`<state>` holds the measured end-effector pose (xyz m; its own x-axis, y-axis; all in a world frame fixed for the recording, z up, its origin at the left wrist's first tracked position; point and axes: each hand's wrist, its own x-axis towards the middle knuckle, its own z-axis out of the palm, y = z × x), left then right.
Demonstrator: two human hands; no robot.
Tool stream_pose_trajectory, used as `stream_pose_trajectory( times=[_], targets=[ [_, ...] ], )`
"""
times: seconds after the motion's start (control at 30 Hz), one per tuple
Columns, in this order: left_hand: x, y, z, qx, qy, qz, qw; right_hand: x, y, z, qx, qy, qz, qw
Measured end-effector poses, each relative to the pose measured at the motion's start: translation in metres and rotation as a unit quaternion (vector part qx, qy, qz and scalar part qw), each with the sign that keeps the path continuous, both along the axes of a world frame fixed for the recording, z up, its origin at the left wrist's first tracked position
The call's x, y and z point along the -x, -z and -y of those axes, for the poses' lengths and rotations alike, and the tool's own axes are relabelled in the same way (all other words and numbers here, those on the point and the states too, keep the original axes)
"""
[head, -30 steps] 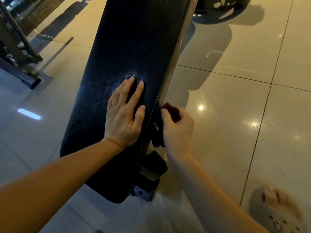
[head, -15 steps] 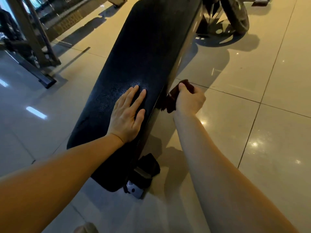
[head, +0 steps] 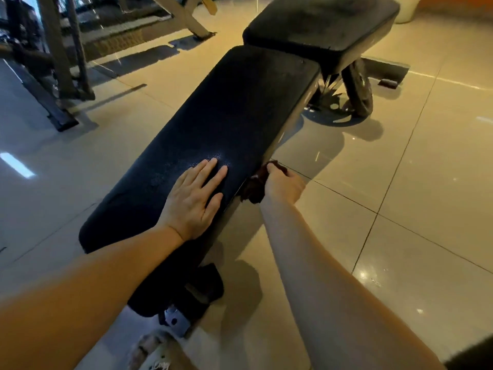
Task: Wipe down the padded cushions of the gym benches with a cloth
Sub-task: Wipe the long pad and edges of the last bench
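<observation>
A long black padded back cushion (head: 226,124) of a gym bench runs from the lower left to the upper middle. A shorter black seat cushion (head: 320,25) lies beyond it. My left hand (head: 193,200) rests flat on the long cushion's top with straight fingers. My right hand (head: 284,184) grips a dark reddish-brown cloth (head: 254,186) and holds it against the cushion's right side edge. Most of the cloth is bunched under my fingers.
The bench's metal frame end (head: 176,320) sticks out near my foot (head: 153,353). A wheel (head: 358,88) stands under the seat end. Another machine's dark steel frame (head: 56,76) occupies the upper left. Glossy tiled floor (head: 400,209) spreads to the right.
My right hand has slid the cloth farther along the cushion's right edge, away from me. My left hand stays flat in place. The view has tilted up, showing the seat cushion.
</observation>
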<state>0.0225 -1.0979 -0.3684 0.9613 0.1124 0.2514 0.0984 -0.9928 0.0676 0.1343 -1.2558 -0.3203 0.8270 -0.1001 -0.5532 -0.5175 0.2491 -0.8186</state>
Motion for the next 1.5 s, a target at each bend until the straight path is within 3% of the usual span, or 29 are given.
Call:
stream_pose_trajectory(
  times=[0.27, 0.43, 0.53, 0.7, 0.8, 0.93, 1.0, 1.13, 1.23, 1.4, 1.5],
  targets=[
    [-0.003, -0.006, -0.003, 0.015, 0.006, -0.014, 1.0, 0.02, 0.007, -0.005, 0.126, -0.083, 0.117, 0.982],
    [-0.003, -0.007, -0.002, 0.025, 0.008, -0.011, 1.0, 0.068, 0.034, 0.003, 0.084, -0.151, 0.105, 0.979],
    [-0.003, -0.007, -0.002, 0.025, 0.007, -0.009, 1.0, 0.036, 0.027, -0.001, 0.048, -0.12, 0.095, 0.987],
    [-0.002, -0.012, 0.002, -0.004, 0.004, -0.017, 1.0, -0.034, 0.014, 0.003, 0.126, -0.097, 0.157, 0.975],
    [-0.01, -0.024, -0.002, -0.024, 0.015, -0.034, 0.999, 0.005, 0.022, 0.004, 0.142, -0.125, 0.198, 0.962],
    [-0.057, -0.05, -0.007, -0.017, -0.007, -0.015, 1.0, 0.071, 0.043, 0.005, 0.079, -0.197, 0.14, 0.967],
    [-0.087, -0.058, -0.001, -0.002, -0.008, 0.003, 1.0, 0.048, 0.045, 0.005, 0.077, -0.2, 0.134, 0.968],
    [-0.135, -0.062, 0.018, 0.033, -0.009, 0.019, 0.999, -0.048, 0.029, 0.011, 0.103, -0.127, 0.202, 0.966],
    [-0.164, -0.066, 0.027, 0.058, -0.008, 0.032, 0.998, -0.06, 0.026, 0.014, 0.135, -0.127, 0.248, 0.951],
    [-0.179, -0.058, 0.033, 0.096, -0.029, 0.045, 0.994, -0.005, 0.041, 0.016, 0.125, -0.232, 0.284, 0.922],
    [-0.178, -0.054, 0.033, 0.088, -0.035, 0.048, 0.994, -0.043, 0.034, 0.021, 0.16, -0.218, 0.358, 0.894]
  ],
)
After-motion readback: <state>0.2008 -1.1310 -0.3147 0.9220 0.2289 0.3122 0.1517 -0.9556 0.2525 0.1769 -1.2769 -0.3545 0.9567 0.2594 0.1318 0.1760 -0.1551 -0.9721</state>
